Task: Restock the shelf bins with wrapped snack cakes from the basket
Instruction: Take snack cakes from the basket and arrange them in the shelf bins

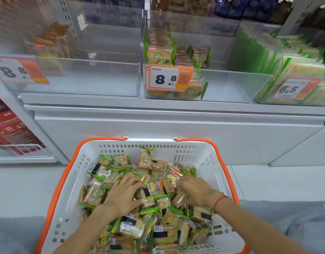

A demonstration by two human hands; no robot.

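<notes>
White store shelf (pixel 158 107) carrying clear bins (pixel 222 85) with price tags (pixel 168 78); below, a white basket (pixel 70 189) of wrapped snack cakes (pixel 146 159). Left hand (pixel 124 194) and right hand (pixel 193 192) rest spread on the heap, grip indiscernible.

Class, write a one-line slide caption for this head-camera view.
Both hands, left hand and right hand, reach into the basket of wrapped snack cakes below half-filled shelf bins.

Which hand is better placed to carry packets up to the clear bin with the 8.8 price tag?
Probably the right hand: the half-filled clear plastic bin stands up and slightly right of the white orange-rimmed basket, with free space on its right side. Both hands rest on green-edged wrapped snack cakes.
</notes>
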